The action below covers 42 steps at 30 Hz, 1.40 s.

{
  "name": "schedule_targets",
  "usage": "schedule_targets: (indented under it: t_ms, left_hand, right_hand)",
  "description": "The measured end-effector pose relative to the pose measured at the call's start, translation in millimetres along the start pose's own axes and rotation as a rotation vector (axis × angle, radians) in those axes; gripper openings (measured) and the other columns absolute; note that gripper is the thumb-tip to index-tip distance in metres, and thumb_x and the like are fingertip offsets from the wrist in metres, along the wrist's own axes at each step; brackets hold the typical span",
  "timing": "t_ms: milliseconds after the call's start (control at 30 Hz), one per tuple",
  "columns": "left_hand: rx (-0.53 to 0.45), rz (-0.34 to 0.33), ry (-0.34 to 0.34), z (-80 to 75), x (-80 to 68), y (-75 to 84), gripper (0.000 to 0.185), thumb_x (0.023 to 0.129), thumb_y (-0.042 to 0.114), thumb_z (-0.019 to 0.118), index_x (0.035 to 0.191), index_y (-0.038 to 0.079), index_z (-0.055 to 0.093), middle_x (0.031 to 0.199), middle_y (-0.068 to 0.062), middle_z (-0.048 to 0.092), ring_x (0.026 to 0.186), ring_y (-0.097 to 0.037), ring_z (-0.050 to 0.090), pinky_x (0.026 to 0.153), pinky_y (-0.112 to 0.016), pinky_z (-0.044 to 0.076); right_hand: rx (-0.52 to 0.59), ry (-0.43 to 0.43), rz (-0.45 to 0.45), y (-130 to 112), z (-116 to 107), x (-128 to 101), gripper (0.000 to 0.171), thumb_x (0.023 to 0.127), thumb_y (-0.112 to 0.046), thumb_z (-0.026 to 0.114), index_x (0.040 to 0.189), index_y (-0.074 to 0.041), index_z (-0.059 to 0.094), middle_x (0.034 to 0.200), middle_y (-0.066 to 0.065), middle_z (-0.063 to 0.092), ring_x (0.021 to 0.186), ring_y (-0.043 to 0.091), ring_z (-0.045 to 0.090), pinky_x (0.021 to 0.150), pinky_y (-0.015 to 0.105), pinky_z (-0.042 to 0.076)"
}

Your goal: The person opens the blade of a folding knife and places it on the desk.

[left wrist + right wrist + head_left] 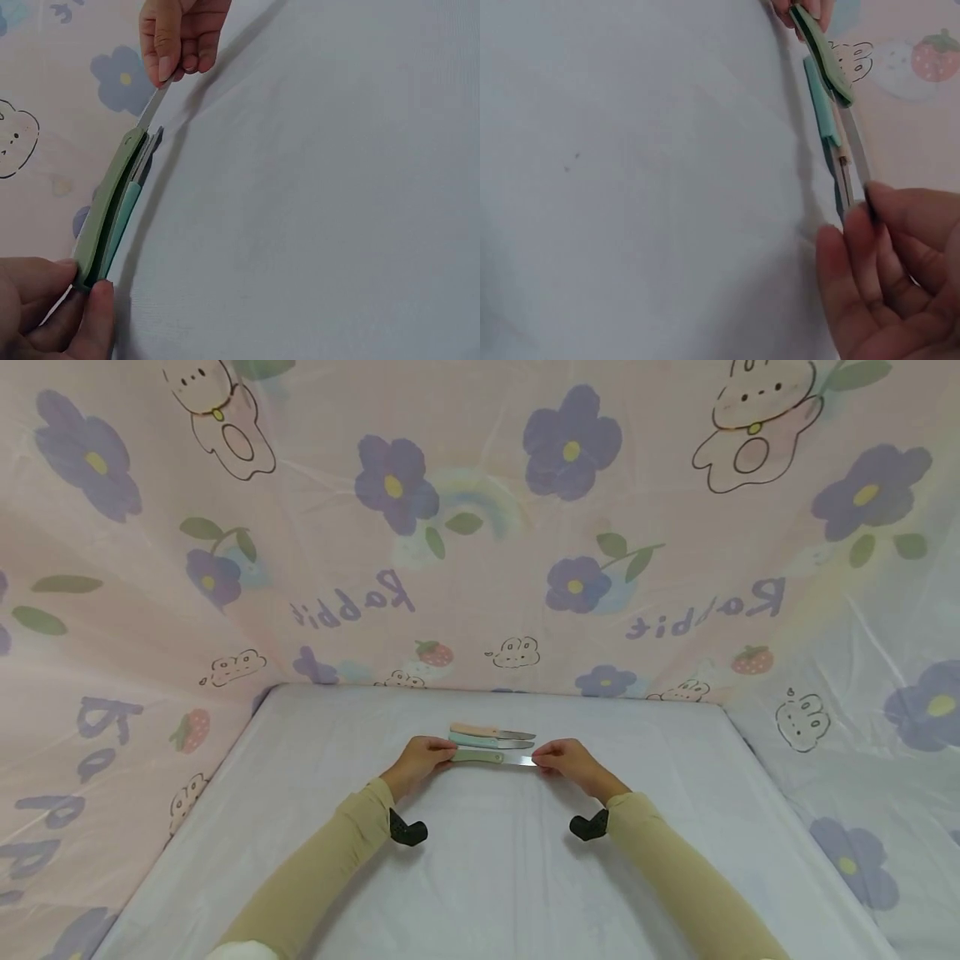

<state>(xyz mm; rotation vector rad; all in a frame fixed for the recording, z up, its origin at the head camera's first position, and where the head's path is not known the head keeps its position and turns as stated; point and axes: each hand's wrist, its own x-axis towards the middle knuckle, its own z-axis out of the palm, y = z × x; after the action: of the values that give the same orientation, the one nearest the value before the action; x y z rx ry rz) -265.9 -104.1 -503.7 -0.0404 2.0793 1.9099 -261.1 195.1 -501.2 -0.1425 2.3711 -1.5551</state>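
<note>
A green folding knife [478, 757], its blade swung out, is held level between both hands. My left hand [420, 762] pinches the end of the green handle. The blade's tip is pinched between thumb and fingers of my right hand [573, 763]. Just beyond it lie two more unfolded knives, one with a teal handle [474, 741] and one with a peach handle [472, 729], their blades pointing right. In the left wrist view the green handle [106, 202] shows a dark slot along its side and partly covers the teal knife [124, 221].
A white cloth [495, 877] covers the table. Behind it and at both sides hang pink printed curtains [480, 552] with flowers and rabbits. A black wrist mount [408, 829] sticks out from the left sleeve, and another black mount [588, 826] from the right.
</note>
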Motion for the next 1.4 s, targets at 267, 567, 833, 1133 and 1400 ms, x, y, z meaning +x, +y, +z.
schedule_targets:
  t_ms: [267,567,833,1133,1400]
  left_hand:
    - [0.084,0.039,0.065,2.7,5.1,0.2,0.019,0.088,-0.001,0.061,0.105,-0.008,0.065,0.107,-0.017,0.062,0.096,-0.024,0.061,0.080,-0.028,0.053]
    - [0.211,0.101,0.090,3.9,2.2,0.2,0.018,0.089,0.001,0.060,0.104,-0.006,0.066,0.105,-0.015,0.062,0.091,-0.019,0.060,0.075,-0.026,0.053]
    - [0.244,0.118,0.110,2.3,1.2,-1.9,0.019,0.090,0.003,0.059,0.106,-0.004,0.065,0.105,-0.012,0.062,0.092,-0.017,0.058,0.077,-0.027,0.052]
    - [0.292,0.177,0.149,2.2,-2.9,-2.1,0.020,0.091,0.009,0.060,0.107,-0.001,0.066,0.105,-0.009,0.064,0.098,-0.019,0.057,0.082,-0.030,0.050]
    - [0.410,0.297,0.198,-10.9,-13.1,-5.1,0.024,0.094,0.016,0.057,0.112,0.004,0.065,0.112,-0.006,0.063,0.105,-0.021,0.056,0.087,-0.039,0.048]
  right_hand:
    - [-0.090,0.047,-0.011,0,5,6,0.018,0.085,-0.012,0.067,0.098,0.002,0.067,0.083,0.007,0.066,0.072,0.016,0.059,0.066,0.027,0.051]
    - [-0.090,0.054,0.024,-5,7,5,0.017,0.088,-0.010,0.065,0.097,0.003,0.067,0.084,0.008,0.066,0.073,0.015,0.061,0.066,0.028,0.053]
    - [-0.098,0.116,0.028,0,10,8,0.015,0.086,-0.011,0.067,0.096,0.000,0.068,0.083,0.006,0.065,0.071,0.013,0.058,0.064,0.025,0.051]
    - [-0.194,0.142,-0.036,-1,13,2,0.018,0.087,-0.012,0.065,0.103,-0.002,0.067,0.095,0.006,0.065,0.079,0.016,0.057,0.067,0.026,0.049]
    - [-0.291,0.159,-0.079,4,2,-14,0.021,0.089,-0.016,0.064,0.107,-0.005,0.066,0.099,0.005,0.065,0.083,0.018,0.059,0.067,0.030,0.051]
